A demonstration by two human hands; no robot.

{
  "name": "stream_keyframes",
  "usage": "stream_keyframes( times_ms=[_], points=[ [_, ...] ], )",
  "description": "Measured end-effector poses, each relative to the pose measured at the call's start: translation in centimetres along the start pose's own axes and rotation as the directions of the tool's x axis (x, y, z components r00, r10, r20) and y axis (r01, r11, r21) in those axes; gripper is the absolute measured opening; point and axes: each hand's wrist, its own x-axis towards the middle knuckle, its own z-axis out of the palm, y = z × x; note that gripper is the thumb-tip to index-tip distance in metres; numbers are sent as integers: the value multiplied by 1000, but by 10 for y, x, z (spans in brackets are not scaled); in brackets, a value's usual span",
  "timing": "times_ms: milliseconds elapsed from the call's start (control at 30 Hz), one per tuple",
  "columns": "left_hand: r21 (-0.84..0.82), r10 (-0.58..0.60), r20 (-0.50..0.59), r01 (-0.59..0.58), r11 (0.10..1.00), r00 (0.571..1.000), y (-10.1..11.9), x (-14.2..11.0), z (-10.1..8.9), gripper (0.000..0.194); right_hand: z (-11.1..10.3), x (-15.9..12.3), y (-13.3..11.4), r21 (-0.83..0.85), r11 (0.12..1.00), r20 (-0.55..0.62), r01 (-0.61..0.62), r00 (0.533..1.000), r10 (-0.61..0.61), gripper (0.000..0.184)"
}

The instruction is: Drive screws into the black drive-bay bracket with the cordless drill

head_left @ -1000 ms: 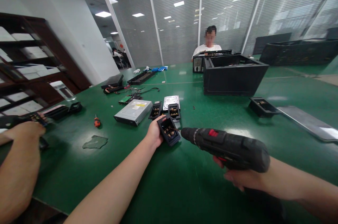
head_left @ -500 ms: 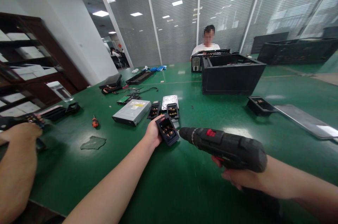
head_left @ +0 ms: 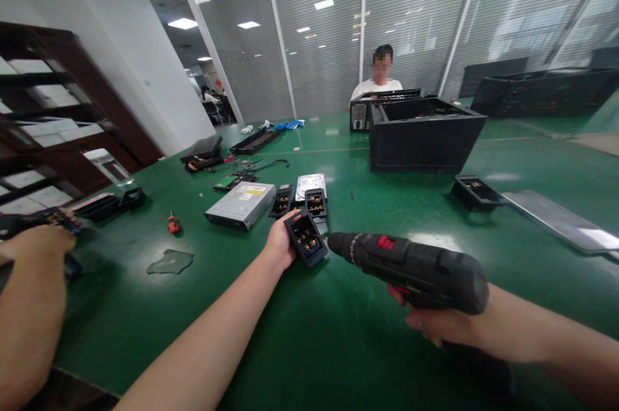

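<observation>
Left fingers (head_left: 286, 255) grip the black box (head_left: 306, 240), long axis eleven-to-five o'clock; right fingers (head_left: 426, 324) clasp the drill (head_left: 411, 269); its nose points in from three.

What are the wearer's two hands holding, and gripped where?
Left hand: small black box, held by its left side. Right hand: black drill, held by the handle below its body.

Noted on the green table (head_left: 333, 346): 1 orange screwdriver (head_left: 173, 224) lying beyond 1 translucent shard (head_left: 170, 262); 1 clear bottle (head_left: 110, 169) at left; 1 large open-topped black case (head_left: 420, 144). 1 person (head_left: 376, 86) in white is opposite.
</observation>
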Motion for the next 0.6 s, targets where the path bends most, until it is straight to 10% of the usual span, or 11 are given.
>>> stream_keyframes(
  times_ms=[600],
  points=[
    [3, -7, -34, 7, 1000, 999, 1, 1, -1, 14, 0, 0, 2, 26, 999, 6, 46, 999, -46, 21]
  ],
)
